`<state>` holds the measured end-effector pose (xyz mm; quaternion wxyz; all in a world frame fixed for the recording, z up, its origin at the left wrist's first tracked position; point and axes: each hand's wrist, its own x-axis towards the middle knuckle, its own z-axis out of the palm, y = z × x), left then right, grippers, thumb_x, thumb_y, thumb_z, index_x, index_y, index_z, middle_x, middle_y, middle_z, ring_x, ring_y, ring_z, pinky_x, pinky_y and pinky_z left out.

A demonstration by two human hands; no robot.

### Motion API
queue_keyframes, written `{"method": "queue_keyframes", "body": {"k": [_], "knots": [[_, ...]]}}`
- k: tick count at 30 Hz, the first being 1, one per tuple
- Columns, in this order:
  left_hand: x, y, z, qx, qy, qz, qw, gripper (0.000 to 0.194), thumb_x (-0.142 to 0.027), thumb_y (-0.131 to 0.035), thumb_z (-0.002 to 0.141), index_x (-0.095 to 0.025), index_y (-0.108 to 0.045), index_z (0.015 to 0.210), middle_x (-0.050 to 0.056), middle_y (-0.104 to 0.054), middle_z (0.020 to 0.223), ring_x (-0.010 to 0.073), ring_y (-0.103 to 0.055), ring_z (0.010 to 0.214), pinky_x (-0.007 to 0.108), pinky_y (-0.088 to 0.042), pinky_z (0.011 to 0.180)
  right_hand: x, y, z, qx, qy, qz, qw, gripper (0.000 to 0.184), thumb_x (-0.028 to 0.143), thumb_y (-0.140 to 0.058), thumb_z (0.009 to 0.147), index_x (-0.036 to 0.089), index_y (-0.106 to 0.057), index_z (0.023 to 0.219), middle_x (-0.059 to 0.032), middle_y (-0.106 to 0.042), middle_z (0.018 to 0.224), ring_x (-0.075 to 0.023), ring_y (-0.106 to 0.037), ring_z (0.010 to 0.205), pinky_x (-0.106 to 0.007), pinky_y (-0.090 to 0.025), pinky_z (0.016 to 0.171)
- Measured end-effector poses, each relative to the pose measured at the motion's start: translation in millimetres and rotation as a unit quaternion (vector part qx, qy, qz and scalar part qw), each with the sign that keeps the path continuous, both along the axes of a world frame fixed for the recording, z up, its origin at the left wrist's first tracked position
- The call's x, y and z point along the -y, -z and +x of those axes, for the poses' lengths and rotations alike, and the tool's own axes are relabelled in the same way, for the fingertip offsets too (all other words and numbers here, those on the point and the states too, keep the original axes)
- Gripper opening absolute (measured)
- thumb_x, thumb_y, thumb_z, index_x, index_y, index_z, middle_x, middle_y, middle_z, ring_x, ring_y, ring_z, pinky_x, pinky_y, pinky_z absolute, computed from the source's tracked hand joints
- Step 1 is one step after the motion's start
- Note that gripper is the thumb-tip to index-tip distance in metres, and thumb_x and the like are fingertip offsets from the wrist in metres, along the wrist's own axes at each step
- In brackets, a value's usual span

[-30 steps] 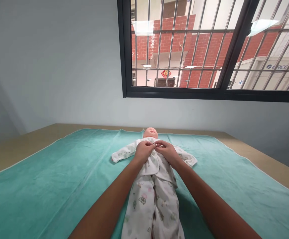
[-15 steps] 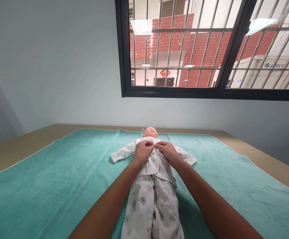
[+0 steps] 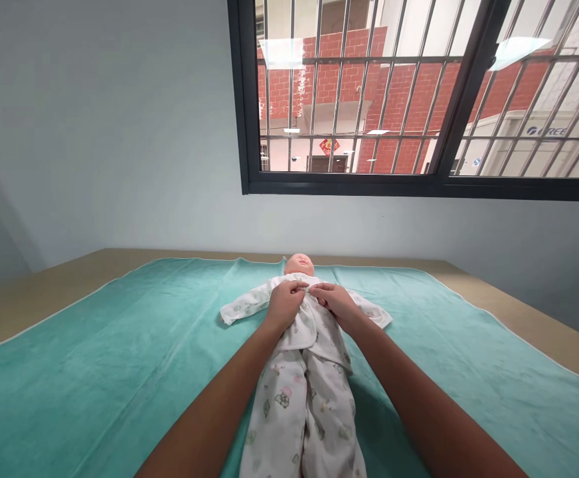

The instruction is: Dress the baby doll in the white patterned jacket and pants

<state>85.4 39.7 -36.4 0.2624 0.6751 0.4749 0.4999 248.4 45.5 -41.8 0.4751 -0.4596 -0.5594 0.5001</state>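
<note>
A baby doll point(image 3: 298, 263) lies on its back on a teal blanket point(image 3: 120, 345), head towards the wall. It wears a white printed top point(image 3: 303, 325) and matching trousers point(image 3: 299, 411). Both my hands rest on the doll's upper chest, just below the chin. My left hand point(image 3: 285, 303) pinches the top's front edge near the collar, fingers closed. My right hand point(image 3: 336, 301) pinches the opposite edge, its fingertips meeting those of the left. Whatever small fastening sits between the fingertips is hidden.
The blanket covers a tan table point(image 3: 513, 312) that reaches a pale wall point(image 3: 120, 133). A black-framed barred window point(image 3: 419, 99) is above, with a red brick building outside. The doll's sleeves point(image 3: 242, 307) spread out to both sides.
Both hands stay pinched at the collar of the top. The view has shifted slightly; nothing else has moved.
</note>
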Motion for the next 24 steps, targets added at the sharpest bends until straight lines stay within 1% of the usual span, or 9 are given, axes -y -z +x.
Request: {"method": "queue_keyframes", "body": {"k": [3,5,7,12,15,17,19,22,24], "knots": [[-3,2.1,0,0.0,-0.003,-0.001,1.0,0.028,-0.017,-0.054,0.076,-0.019,-0.074,0.095,0.006,-0.07,0.103,0.0203,-0.06,0.098,0.03,-0.044,0.089,1,0.8,-3,0.022,0.01,0.026,0.999,0.027,0.042,-0.073,0.067,0.017,-0.067,0.078,0.0033,-0.053,0.064,-0.0093,-0.042,0.059,-0.022,-0.032,0.054],[-5,3.6,-1,0.001,-0.003,-0.002,1.0,0.028,-0.017,-0.052,0.078,-0.019,-0.074,0.096,0.007,-0.069,0.105,0.0205,-0.06,0.1,0.031,-0.044,0.09,2,1.6,-5,0.03,0.013,0.045,0.998,0.027,0.042,-0.073,0.067,0.018,-0.066,0.077,0.0019,-0.059,0.072,-0.0109,-0.048,0.066,-0.022,-0.036,0.059],[-5,4.6,-1,0.001,-0.002,0.001,1.0,0.029,-0.016,-0.05,0.078,-0.019,-0.073,0.095,0.006,-0.068,0.103,0.0192,-0.06,0.097,0.03,-0.044,0.088,3,2.5,-5,0.029,0.014,0.051,0.998,0.027,0.042,-0.073,0.067,0.019,-0.066,0.079,0.0014,-0.061,0.077,-0.0117,-0.05,0.07,-0.023,-0.038,0.062],[-4,4.7,-1,0.007,-0.013,0.014,1.0,0.028,-0.011,-0.046,0.076,-0.019,-0.069,0.09,0.003,-0.065,0.092,0.0146,-0.058,0.08,0.027,-0.044,0.077,4,1.3,-2,0.028,-0.011,0.048,0.998,0.029,0.042,-0.069,0.069,0.018,-0.064,0.084,0.0031,-0.058,0.073,-0.0095,-0.045,0.063,-0.022,-0.034,0.057],[-4,4.0,-2,0.015,-0.022,0.02,0.999,0.024,-0.014,-0.047,0.078,-0.019,-0.067,0.091,0.003,-0.064,0.09,0.0138,-0.057,0.078,0.026,-0.044,0.075,3,-5.3,0,0.102,-0.026,0.053,0.993,0.028,0.044,-0.065,0.072,0.018,-0.062,0.082,0.0048,-0.053,0.067,-0.0084,-0.04,0.057,-0.022,-0.028,0.051],[-3,3.1,-2,0.02,-0.024,0.019,0.999,0.02,-0.018,-0.049,0.08,-0.019,-0.065,0.091,0.002,-0.064,0.087,0.0139,-0.058,0.077,0.025,-0.043,0.073,3,-12.1,0,0.185,-0.032,0.066,0.98,0.025,0.042,-0.063,0.073,0.018,-0.06,0.079,0.005,-0.052,0.065,-0.0086,-0.039,0.055,-0.022,-0.027,0.05],[3,2.0,-3,0.017,-0.028,0.024,0.999,0.016,-0.022,-0.049,0.083,-0.019,-0.064,0.088,0.002,-0.064,0.085,0.0144,-0.058,0.077,0.026,-0.043,0.073,6,-19.9,-1,0.269,-0.045,0.1,0.957,0.018,0.037,-0.061,0.074,0.019,-0.058,0.076,0.0042,-0.053,0.067,-0.0096,-0.043,0.059,-0.022,-0.029,0.052],[22,1.9,-6,-0.026,-0.042,0.055,0.997,0.014,-0.027,-0.05,0.085,-0.019,-0.062,0.084,0.002,-0.062,0.085,0.0143,-0.055,0.076,0.026,-0.042,0.072,19,-30.8,-4,0.364,-0.053,0.151,0.918,0.01,0.026,-0.061,0.069,0.019,-0.056,0.074,0.0036,-0.055,0.07,-0.0108,-0.046,0.063,-0.022,-0.03,0.055],[39,4.1,-9,-0.065,-0.039,0.065,0.995,0.016,-0.032,-0.05,0.087,-0.02,-0.061,0.086,0.001,-0.061,0.085,0.0141,-0.054,0.074,0.026,-0.041,0.069,32,-35.1,-9,0.425,-0.041,0.171,0.888,0.014,0.024,-0.062,0.068,0.02,-0.054,0.079,0.0027,-0.057,0.074,-0.0111,-0.046,0.062,-0.023,-0.028,0.054]]}}
